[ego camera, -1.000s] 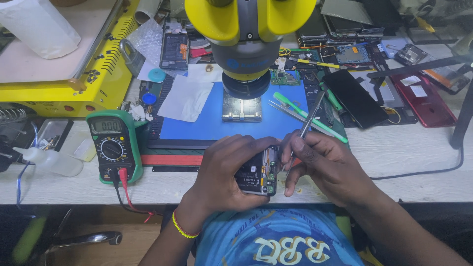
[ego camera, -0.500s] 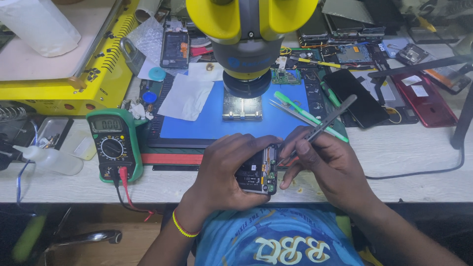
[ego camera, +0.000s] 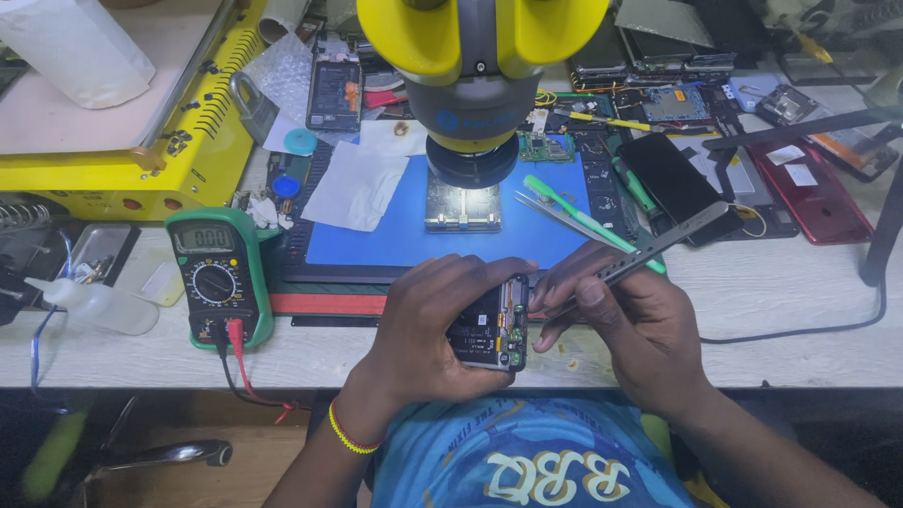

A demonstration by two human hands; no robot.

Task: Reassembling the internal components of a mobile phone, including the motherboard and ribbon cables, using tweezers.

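Note:
My left hand (ego camera: 428, 329) grips an opened phone (ego camera: 491, 325) with its circuit board facing up, near the front edge of the bench. My right hand (ego camera: 632, 325) holds metal tweezers (ego camera: 649, 249), whose tips reach the phone's right edge. The tweezers slant up to the right, over the blue work mat (ego camera: 414, 221). A yellow wristband sits on my left wrist. Above the mat hangs a yellow and grey microscope head (ego camera: 475, 66), with a small lit metal fixture (ego camera: 463, 207) under it.
A green multimeter (ego camera: 216, 277) with red and black leads lies left of my hands. A yellow machine (ego camera: 122, 122) fills the far left. Green-handled tools (ego camera: 583, 216), a black phone (ego camera: 677, 183), a red phone back (ego camera: 814, 193) and loose boards lie at the right.
The tweezers in my right hand have swung from nearly upright to a low slant toward the right. Their tips stay at the phone's edge. My left hand has held still.

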